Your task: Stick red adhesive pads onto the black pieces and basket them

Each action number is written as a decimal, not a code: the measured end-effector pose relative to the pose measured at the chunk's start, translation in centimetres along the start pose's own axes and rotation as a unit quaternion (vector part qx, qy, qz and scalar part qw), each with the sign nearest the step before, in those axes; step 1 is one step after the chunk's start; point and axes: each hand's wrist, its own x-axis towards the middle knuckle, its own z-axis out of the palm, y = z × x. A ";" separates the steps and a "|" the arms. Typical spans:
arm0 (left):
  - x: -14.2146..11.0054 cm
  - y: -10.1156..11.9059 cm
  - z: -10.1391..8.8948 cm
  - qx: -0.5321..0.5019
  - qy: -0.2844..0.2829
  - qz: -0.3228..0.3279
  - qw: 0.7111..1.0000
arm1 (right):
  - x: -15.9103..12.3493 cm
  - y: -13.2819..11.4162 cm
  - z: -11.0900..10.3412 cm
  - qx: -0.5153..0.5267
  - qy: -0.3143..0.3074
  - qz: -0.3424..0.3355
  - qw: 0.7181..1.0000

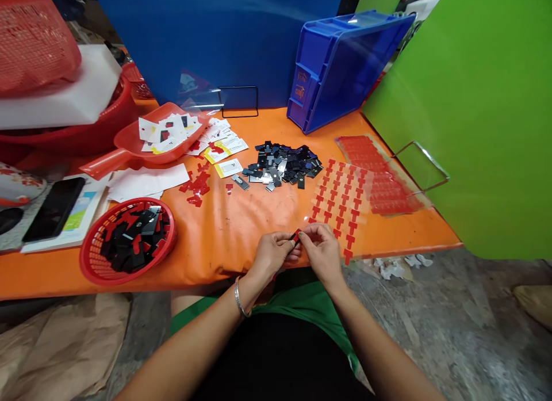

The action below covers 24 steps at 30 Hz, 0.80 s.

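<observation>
Both hands meet at the near edge of the orange table [241, 217]. My left hand [271, 252] and my right hand [321, 248] pinch a small black piece with a red sticker [296, 236] between their fingertips. Just right of them lies a clear sheet of red T-shaped stickers [340, 197]. A pile of small black pieces [282, 164] sits farther back at the table's middle. At the left front, a round red basket [128, 239] holds black pieces with red stickers on them.
A red scoop [146, 139] with white backing papers lies at the back left, with loose papers and red scraps beside it. A tilted blue crate [340, 64] stands at the back, a green panel [478, 113] on the right, a phone [54, 208] at the left.
</observation>
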 end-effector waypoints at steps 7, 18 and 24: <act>0.0 0.0 0.0 -0.010 -0.004 0.010 1.000 | 0.1 0.4 0.0 0.001 -0.011 0.024 1.000; -0.3 0.1 -0.1 -0.022 0.001 0.020 1.000 | 0.6 0.3 0.0 0.093 -0.024 0.085 0.992; -0.3 0.1 -0.3 -0.017 -0.017 0.027 0.999 | 1.1 0.3 -0.9 0.064 -0.127 0.091 0.986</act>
